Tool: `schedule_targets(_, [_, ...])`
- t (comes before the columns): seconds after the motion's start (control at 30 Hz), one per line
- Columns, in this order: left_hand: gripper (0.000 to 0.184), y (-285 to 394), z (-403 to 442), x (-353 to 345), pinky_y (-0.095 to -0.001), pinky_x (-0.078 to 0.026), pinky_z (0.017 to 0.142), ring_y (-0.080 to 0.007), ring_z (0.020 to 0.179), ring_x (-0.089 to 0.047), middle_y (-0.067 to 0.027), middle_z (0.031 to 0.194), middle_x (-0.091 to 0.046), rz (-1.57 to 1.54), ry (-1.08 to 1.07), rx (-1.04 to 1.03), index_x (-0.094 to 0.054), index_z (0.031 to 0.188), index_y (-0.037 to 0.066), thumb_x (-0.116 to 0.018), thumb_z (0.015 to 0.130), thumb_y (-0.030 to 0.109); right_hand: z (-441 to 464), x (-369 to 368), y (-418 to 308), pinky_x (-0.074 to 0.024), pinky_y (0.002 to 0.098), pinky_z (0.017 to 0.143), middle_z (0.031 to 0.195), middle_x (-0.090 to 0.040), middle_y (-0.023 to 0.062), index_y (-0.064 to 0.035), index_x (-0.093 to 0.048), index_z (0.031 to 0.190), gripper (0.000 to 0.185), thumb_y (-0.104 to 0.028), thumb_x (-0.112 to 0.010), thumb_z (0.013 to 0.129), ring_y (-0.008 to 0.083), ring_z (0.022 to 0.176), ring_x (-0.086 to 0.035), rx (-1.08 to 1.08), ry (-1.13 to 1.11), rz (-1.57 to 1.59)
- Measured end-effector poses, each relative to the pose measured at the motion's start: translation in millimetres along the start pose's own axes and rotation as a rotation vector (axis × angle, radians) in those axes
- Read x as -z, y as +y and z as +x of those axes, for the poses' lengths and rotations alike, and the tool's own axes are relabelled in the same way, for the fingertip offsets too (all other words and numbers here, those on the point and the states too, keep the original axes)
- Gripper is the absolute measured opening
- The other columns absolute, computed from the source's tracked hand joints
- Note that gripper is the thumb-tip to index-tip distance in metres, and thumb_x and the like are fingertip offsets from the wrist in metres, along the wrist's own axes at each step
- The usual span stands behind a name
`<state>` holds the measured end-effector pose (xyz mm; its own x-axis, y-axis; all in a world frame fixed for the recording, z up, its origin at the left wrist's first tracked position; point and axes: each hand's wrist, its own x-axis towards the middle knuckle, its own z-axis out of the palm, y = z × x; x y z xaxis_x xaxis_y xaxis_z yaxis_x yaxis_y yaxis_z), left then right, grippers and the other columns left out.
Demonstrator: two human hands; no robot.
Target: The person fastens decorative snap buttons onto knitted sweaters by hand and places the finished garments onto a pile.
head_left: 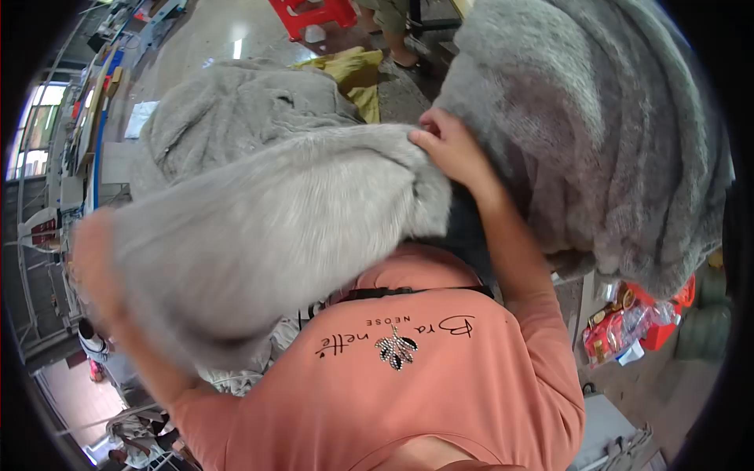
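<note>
A piece of light grey plush fabric is stretched between my two hands in front of my body. My right hand pinches its upper right edge between thumb and fingers. At the left edge of the fabric is my left hand, smeared by motion, so its fingers do not show clearly. The lower left part of the fabric is blurred too. Just beyond it lies a crumpled heap of grey plush fabric. To my right rises a large, folded pile of darker grey plush fabric.
A red plastic stool stands on the floor ahead, near another person's leg. Yellow cloth lies behind the heap. At lower right are a plastic bag and a red container. Cluttered tables run along the left.
</note>
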<state>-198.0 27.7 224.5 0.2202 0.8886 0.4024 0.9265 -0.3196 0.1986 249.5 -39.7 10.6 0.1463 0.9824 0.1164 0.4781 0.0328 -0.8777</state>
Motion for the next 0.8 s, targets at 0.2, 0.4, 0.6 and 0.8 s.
schedule_targets(0.2, [0.006,69,-74,-188,-0.0236,-0.044,0.061,-0.0088,0.066,-0.055,-0.0021,0.074,-0.060,-1.065,-0.429,0.835,-0.060,0.081,0.003,-0.058,0.079,0.009,-70,-54,77,-0.0454,0.0377,0.065,0.085,-0.057,0.0168,0.0027,-0.050,0.098,0.038,-0.021,-0.064,0.073,0.0312,0.072,-0.058,-0.268,0.000,-0.010])
schedule_targets(0.4, [0.008,79,-94,-214,-0.0230,-0.045,0.058,-0.0094,0.061,-0.056,-0.0037,0.072,-0.061,-1.346,-0.568,0.961,-0.059,0.080,0.001,-0.057,0.081,0.009,-64,-83,116,-0.0461,0.0316,0.064,0.085,-0.057,0.0170,0.0064,-0.048,0.104,0.052,-0.029,-0.067,0.071,0.0243,0.072,-0.058,-0.706,0.012,0.519])
schedule_targets(0.6, [0.008,83,-88,-206,-0.0226,-0.045,0.058,-0.0084,0.062,-0.056,-0.0033,0.073,-0.061,-1.431,-0.538,1.022,-0.059,0.080,0.002,-0.057,0.081,0.009,-41,-106,104,-0.0452,0.0374,0.071,0.088,-0.058,0.0207,0.0066,-0.052,0.101,0.053,-0.034,-0.065,0.070,0.0354,0.079,-0.057,-0.346,0.094,0.103])
schedule_targets(0.8, [0.012,92,-62,-179,-0.0246,-0.046,0.067,-0.0118,0.076,-0.058,-0.0053,0.085,-0.061,-1.195,-0.462,0.848,-0.059,0.087,0.003,-0.053,0.083,0.013,-33,-95,96,-0.0470,0.0289,0.066,0.092,-0.059,0.0107,0.0054,-0.052,0.104,0.029,-0.011,-0.053,0.080,0.0175,0.078,-0.059,-0.307,0.371,0.176])
